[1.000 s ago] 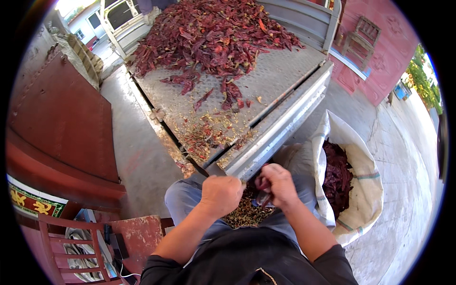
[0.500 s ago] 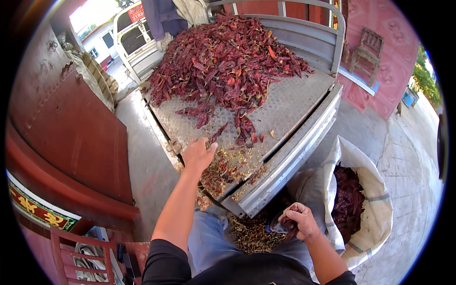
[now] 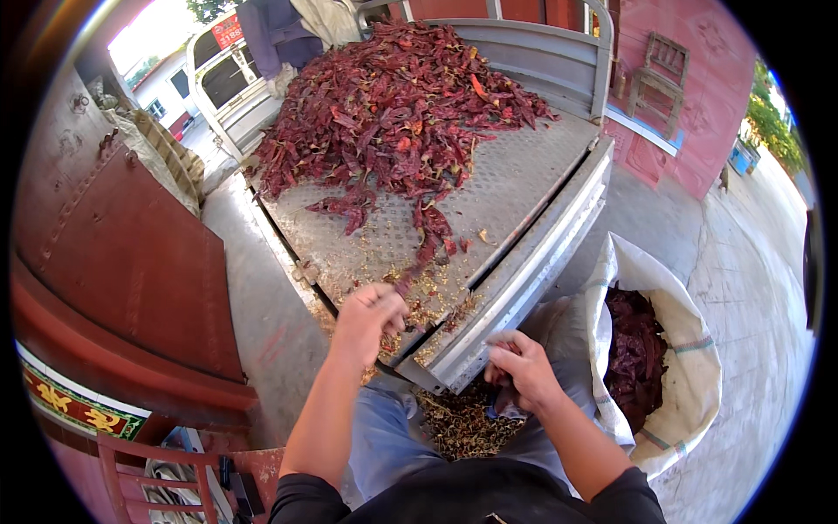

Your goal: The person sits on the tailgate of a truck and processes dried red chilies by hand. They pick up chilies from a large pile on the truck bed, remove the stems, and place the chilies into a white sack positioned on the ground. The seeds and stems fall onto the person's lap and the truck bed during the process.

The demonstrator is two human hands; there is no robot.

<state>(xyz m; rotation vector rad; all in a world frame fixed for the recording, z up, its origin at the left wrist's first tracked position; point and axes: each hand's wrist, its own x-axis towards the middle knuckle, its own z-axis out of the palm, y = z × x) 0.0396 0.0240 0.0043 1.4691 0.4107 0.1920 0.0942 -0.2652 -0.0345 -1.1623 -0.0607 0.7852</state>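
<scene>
My left hand (image 3: 360, 323) is closed over the near corner of the metal truck bed (image 3: 532, 175), pinching a dark red dried chili pepper (image 3: 407, 278) that sticks out past its fingers. Just right of it, above my lap and by the bed's edge, my right hand (image 3: 531, 374) is closed too, with dark red dried chilies showing below its fingers. These are partly hidden and slightly blurred. A large heap of dried chilies (image 3: 375, 113) covers the far part of the bed, a few trailing toward me. Seeds and stem scraps (image 3: 428, 293) litter the near corner.
At my right stands an open white woven sack (image 3: 685, 358) with dried chilies (image 3: 633, 358) inside. Stem scraps (image 3: 463, 428) lie in a container between my knees. A red metal door (image 3: 131, 262) is on the left, a red chair (image 3: 157, 476) at lower left.
My left hand has drawn nearer and slightly right, now with a chili in its fingers. My right hand has risen and moved left toward it. The whole view has shifted slightly.
</scene>
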